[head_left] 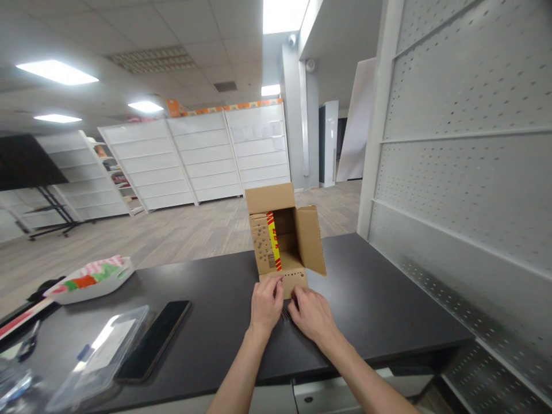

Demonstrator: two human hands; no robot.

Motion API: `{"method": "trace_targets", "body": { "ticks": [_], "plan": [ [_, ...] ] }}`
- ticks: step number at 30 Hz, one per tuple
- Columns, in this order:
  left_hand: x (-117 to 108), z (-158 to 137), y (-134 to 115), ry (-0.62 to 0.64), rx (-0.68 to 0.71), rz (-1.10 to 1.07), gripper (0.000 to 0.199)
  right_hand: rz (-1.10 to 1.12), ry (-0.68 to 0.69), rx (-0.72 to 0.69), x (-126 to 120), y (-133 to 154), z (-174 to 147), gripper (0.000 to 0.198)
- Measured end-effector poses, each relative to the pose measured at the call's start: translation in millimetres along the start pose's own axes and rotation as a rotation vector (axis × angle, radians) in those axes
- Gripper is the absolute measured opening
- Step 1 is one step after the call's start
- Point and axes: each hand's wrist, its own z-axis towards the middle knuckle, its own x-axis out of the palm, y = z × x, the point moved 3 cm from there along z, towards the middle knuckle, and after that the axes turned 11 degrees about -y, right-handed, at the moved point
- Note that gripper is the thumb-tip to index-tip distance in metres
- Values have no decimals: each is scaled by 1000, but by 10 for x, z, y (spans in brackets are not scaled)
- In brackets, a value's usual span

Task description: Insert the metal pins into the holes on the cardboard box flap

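An open cardboard box [282, 244] lies on the dark table with its opening towards me and flaps spread. Yellow-and-red tape [274, 241] runs down its left flap, which bears many grey dots. Along the lower flap [295, 282] goes a row of small dark holes or dots. My left hand [267, 302] rests at that flap's left part, fingers curled together at its surface. At the flap's lower right edge is my right hand [313, 310], its fingers bent inward. Whatever either hand pinches is hidden. Several thin metallic pieces [285, 314] lie on the table between the hands.
To the left are a black phone [155, 340], a clear plastic case [106, 351] and a white basket [97, 282] with colourful contents. A perforated metal panel [457, 172] stands along the table's right side. White shelving units [198, 155] stand beyond the table.
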Motion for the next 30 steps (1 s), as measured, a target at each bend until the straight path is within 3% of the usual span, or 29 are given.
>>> {"method": "trace_targets", "body": {
  "ticks": [10,21,25,30],
  "plan": [
    [-22,33,73,-30,-146,33,19,7,-5,-3,14,2,-12,12],
    [-71,3,120,-35,-277,-130,18,9,30,30,0,2,4,12],
    [-169,-49,72,95,-288,-111,20,14,21,21,-14,14,7,12],
    [-307,-140,-15,216,-244,115,17,17,35,38,-42,21,7,11]
  ]
}}
